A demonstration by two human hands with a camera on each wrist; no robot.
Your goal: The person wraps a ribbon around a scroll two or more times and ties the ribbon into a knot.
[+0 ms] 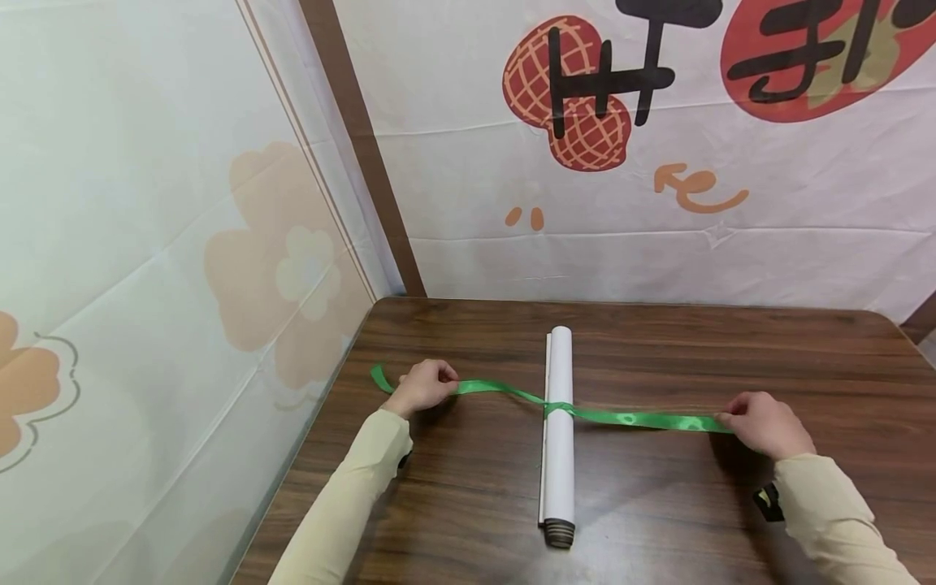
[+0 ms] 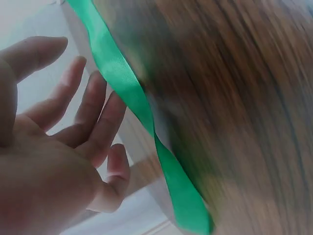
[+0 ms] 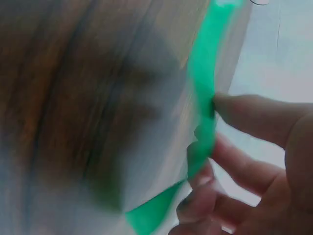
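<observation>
A rolled-up white sheet [image 1: 561,471] lies lengthwise on the table, its near end showing dark brown layers. Around its middle goes a green ribbon [image 1: 643,419], crossed or knotted on top, with one tail stretching to each side. At the left tail is my left hand [image 1: 426,385]; in the left wrist view its thumb and fingers are spread apart, and the fingertips touch or nearly touch the ribbon [image 2: 117,73]. My right hand [image 1: 768,424] pinches the right tail near its end, with the thumb on one side of the ribbon [image 3: 203,73] and fingers behind it.
Dark wood-grain table [image 1: 468,504] carries the roll. A printed white cloth backdrop [image 1: 453,162] hangs behind its far edge, and another flowered cloth [image 1: 146,244] hangs along the left side.
</observation>
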